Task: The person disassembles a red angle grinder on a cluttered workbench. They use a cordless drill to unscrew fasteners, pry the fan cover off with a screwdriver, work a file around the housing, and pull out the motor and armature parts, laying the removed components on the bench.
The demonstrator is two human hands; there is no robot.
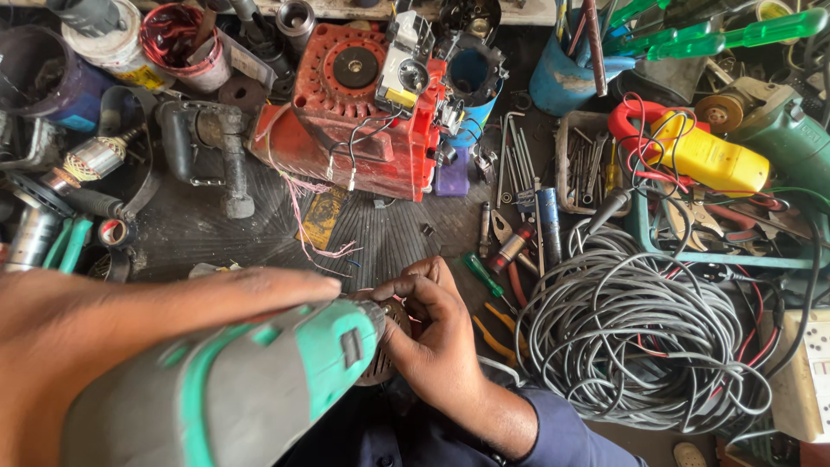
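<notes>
A green and grey power tool body [259, 380] lies across my lap area, pointing right. My left hand [216, 298] lies along its top and holds it, fingers stretched toward the front. At the tool's front sits a round metal motor end [386, 350] with thin pink wires. My right hand [437, 337] comes up from below in a dark blue sleeve. Its fingertips are pinched together on that metal end, right by the wires. What exactly the fingertips grip is hidden.
A red motor housing [354, 112] with loose wires lies at top centre. A big coil of grey cable [640, 337] fills the right. Around it are a yellow clamp meter [709, 160], a blue cup of green-handled screwdrivers [562, 78], orange-handled pliers [497, 333] and a green grinder [778, 130].
</notes>
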